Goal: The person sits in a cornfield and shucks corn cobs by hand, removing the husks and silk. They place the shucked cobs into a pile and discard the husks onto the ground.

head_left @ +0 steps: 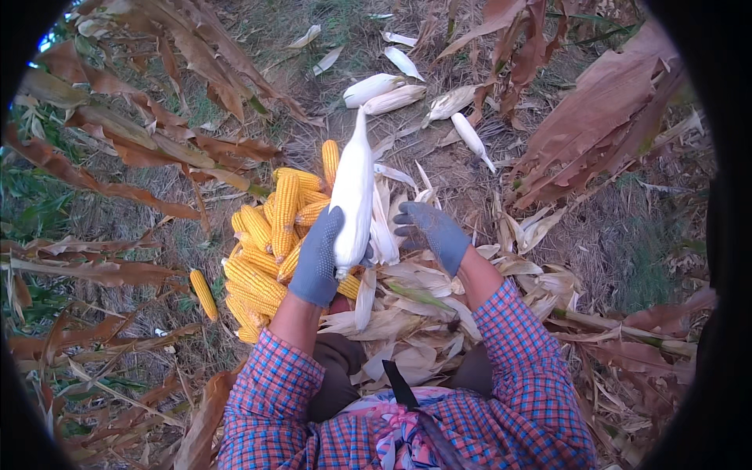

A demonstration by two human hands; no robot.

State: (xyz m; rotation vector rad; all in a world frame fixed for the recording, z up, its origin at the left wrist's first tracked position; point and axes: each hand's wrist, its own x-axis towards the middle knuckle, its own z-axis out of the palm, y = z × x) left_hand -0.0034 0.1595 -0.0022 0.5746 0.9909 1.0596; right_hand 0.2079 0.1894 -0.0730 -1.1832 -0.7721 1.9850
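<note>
Wrapped in a grey dotted glove, my left hand [317, 254] grips an ear of corn [355, 196] still in its pale husk. The ear stands with its narrow tip pointing away from me and its thick end near my palm. My right hand [437, 233], gloved too, is off to the right of the ear with its fingers spread and nothing in them. Loose strips of husk [382, 223] hang or lie between the ear and my right hand. Left of my left hand is a heap of bare yellow corn cobs [258, 270].
Several husked-over ears [393, 99] lie on the ground ahead. A single yellow cob [204, 294] rests apart at the left. Shed husks [423, 294] cover the ground before my knees. Dry corn stalks and leaves [599, 117] lean in from both sides.
</note>
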